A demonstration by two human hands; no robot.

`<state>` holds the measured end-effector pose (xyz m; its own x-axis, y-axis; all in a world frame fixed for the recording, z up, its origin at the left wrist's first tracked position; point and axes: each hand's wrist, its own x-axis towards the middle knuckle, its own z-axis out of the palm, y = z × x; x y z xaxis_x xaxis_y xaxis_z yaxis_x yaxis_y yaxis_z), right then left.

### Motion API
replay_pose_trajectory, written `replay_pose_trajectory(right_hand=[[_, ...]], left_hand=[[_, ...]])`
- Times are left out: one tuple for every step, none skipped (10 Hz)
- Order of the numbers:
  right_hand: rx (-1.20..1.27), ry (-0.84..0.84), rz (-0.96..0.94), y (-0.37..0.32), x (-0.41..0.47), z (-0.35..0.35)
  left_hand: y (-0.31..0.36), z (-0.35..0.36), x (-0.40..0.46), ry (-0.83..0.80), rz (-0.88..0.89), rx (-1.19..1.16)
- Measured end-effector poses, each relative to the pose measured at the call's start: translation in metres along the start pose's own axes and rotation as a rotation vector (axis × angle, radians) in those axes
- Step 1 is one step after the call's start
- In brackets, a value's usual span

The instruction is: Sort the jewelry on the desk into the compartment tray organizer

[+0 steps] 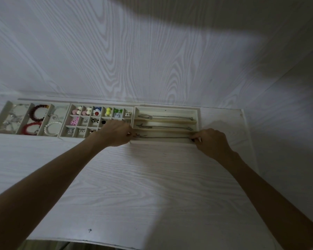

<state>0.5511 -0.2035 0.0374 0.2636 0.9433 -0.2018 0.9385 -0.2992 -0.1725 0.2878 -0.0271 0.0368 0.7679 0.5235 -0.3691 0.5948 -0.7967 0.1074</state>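
Left hand: the left hand [116, 133] is pinching one end of a thin chain [167, 137].
Right hand: the right hand [210, 141] is pinching the other end, at 3 o'clock from the left hand.
Chain: it is lying stretched flat in the nearest slot of the long tray [198, 121].
Other trays: the small-box tray [66, 129] and the bracelet tray [0, 117] are sitting at 9 o'clock, holding beads and rings.
Desk: the white desk [134, 186] is holding all trays.

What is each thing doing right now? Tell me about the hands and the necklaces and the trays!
Left hand: pinching the near necklace's left end.
Right hand: pinching its right end.
Near necklace: stretched straight in the nearest slot.
Necklace tray: all three slots filled.
Earring tray: mostly filled.
Bracelet tray: holding bracelets.
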Motion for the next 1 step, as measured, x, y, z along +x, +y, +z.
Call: replay_pose_trajectory(right_hand=[[0.107,0.074,0.077,0.0016,-0.0056,-0.0018]], left_hand=[[0.0033,-0.0085,-0.0062,0.108,-0.077,-0.056]])
